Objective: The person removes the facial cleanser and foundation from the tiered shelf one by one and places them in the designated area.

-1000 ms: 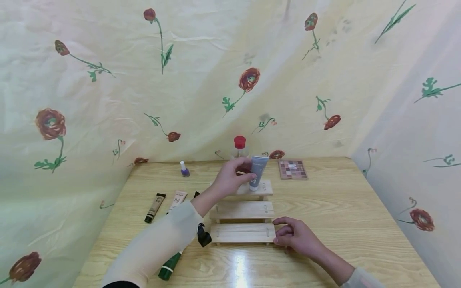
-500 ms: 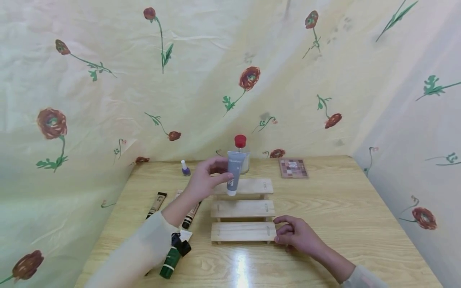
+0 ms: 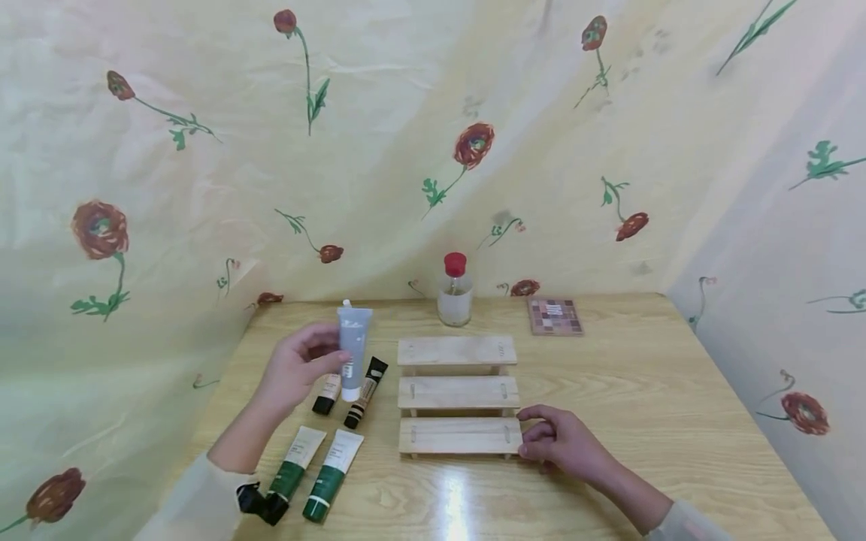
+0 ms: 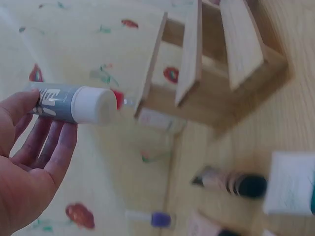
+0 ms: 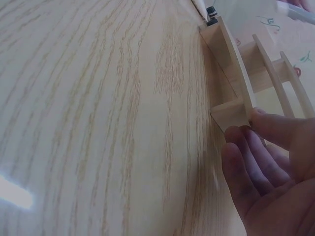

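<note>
My left hand (image 3: 292,370) holds a grey-blue squeeze tube (image 3: 354,353) between thumb and fingers, its white cap pointing down, in the air left of the wooden rack. The left wrist view shows that white cap (image 4: 97,105) and the fingers beneath the tube. With three stepped shelves, the pale wooden rack (image 3: 460,393) stands mid-table. At the right end of its lowest shelf, my right hand (image 3: 567,442) grips the corner. In the right wrist view the thumb (image 5: 275,129) lies against the shelf's edge, the other fingers curled beside it.
Two green-and-white tubes (image 3: 334,475) lie at the front left. Behind them are a pink tube (image 3: 329,391) and a black-ended tube (image 3: 366,392). A red-capped bottle (image 3: 455,297) and an eyeshadow palette (image 3: 555,316) are at the back. Purple nail polish (image 4: 160,219) shows in the left wrist view.
My left hand has carried the grey-blue tube from above the rack's top shelf leftward and slightly down, over the tubes on the left. The right hand stays at the rack's corner.
</note>
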The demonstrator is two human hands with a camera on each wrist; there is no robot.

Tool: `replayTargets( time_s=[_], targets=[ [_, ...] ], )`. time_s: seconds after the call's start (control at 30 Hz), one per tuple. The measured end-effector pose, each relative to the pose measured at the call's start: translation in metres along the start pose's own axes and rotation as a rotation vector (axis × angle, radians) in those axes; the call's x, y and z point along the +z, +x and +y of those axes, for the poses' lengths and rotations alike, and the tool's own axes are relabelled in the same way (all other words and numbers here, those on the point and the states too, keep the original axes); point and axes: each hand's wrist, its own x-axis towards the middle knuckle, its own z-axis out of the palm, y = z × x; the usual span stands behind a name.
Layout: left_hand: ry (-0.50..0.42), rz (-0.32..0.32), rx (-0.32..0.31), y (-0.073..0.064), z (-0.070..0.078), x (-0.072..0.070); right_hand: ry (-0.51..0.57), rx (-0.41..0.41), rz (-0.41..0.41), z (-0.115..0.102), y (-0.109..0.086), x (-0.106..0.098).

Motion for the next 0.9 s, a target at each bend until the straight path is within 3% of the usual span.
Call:
replayTargets(
  time_s=[0.2, 0.4, 0.73, 0.9],
  targets=[
    [0.057, -0.012, -0.11, -0.027, -0.03, -0.039, 0.011, -0.001, 0.004, 0.001, 0.001, -0.001],
    [0.043, -0.009, -0.239, -0.062, -0.064, -0.069, 0.012, -0.019, -0.004, 0.003, 0.001, -0.002],
    [0.015, 0.114, -0.369, -0.107, -0.1, -0.092, 0.012, 0.001, 0.002, 0.005, 0.001, -0.003],
    [0.058, 0.056, -0.474, -0.119, -0.111, -0.099, 0.016, 0.001, -0.005, 0.004, 0.001, -0.003]
  ],
)
